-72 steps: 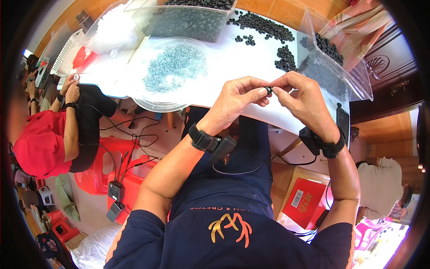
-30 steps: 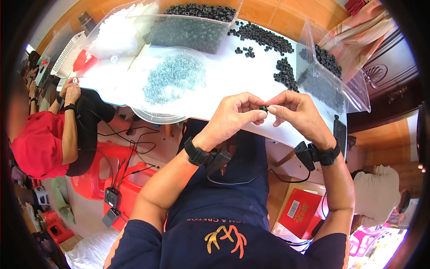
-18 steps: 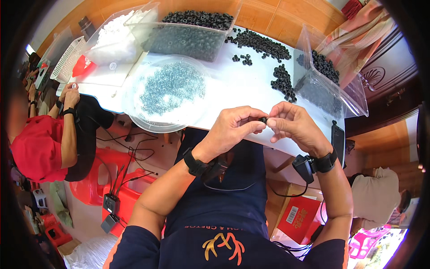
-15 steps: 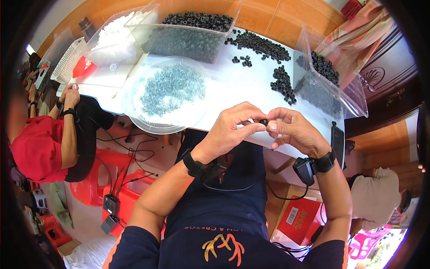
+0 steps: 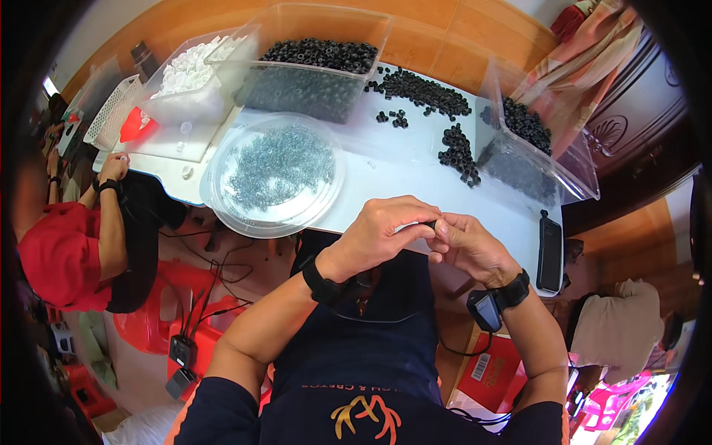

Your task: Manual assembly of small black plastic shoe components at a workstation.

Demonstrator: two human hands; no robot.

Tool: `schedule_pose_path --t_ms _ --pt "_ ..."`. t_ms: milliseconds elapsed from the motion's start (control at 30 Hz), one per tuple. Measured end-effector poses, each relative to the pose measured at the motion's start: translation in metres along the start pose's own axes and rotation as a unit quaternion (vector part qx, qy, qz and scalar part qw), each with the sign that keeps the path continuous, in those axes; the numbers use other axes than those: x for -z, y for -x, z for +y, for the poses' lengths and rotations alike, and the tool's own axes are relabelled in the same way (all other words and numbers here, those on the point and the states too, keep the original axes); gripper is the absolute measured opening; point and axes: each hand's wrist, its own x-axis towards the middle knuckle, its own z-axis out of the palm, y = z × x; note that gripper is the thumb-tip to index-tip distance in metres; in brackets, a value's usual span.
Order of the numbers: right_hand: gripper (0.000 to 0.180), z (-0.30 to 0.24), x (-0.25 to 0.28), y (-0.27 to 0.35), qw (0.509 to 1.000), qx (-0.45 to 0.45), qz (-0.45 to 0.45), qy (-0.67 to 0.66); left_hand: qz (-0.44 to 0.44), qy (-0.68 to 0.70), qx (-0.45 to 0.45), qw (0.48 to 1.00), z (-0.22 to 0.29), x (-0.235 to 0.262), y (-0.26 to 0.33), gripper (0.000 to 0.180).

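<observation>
Both my hands meet in front of the table's near edge. My left hand [image 5: 382, 236] pinches a small black ring-like piece [image 5: 430, 225] between thumb and fingers. From the other side, my right hand [image 5: 475, 248] has its thumb and fingertips pressed on the same piece, which they mostly cover. Whether a second tiny part is in the right fingertips is hidden. Beyond my hands lies a loose pile of similar black pieces [image 5: 458, 156]. A larger spread of black pieces [image 5: 424, 93] is behind it. To the left, a round clear tray [image 5: 337, 185] bears many tiny shiny parts.
A clear bin [image 5: 297, 85] of black pieces stands at the back, another clear bin [image 5: 567, 178] at the right. White parts [image 5: 194, 67] fill a bin at the left. A dark phone-like object [image 5: 549, 252] lies at the right edge. A person in red [image 5: 63, 248] sits at the left.
My hands have drawn closer together, and the right fingertips now cover more of the black piece. The tabletop sits slightly lower in the view.
</observation>
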Motion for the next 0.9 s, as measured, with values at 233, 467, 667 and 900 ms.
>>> schedule_pose_path --t_ms 233,467,667,900 --pt "0.031 0.006 0.006 -0.005 0.999 0.012 -0.002 -0.053 0.006 0.006 0.030 1.000 -0.008 -0.005 0.000 0.022" --pt "0.031 0.003 0.012 -0.010 0.998 0.009 -0.028 -0.060 0.028 0.143 0.108 0.983 -0.012 -0.008 0.003 0.026" --pt "0.028 0.007 0.006 -0.012 0.996 0.052 -0.038 -0.064 0.038 0.061 0.048 0.996 -0.006 -0.006 0.003 0.027" --pt "0.029 0.003 0.007 -0.022 0.996 0.021 -0.012 -0.089 0.022 0.029 0.064 0.997 -0.015 0.001 -0.002 0.025"
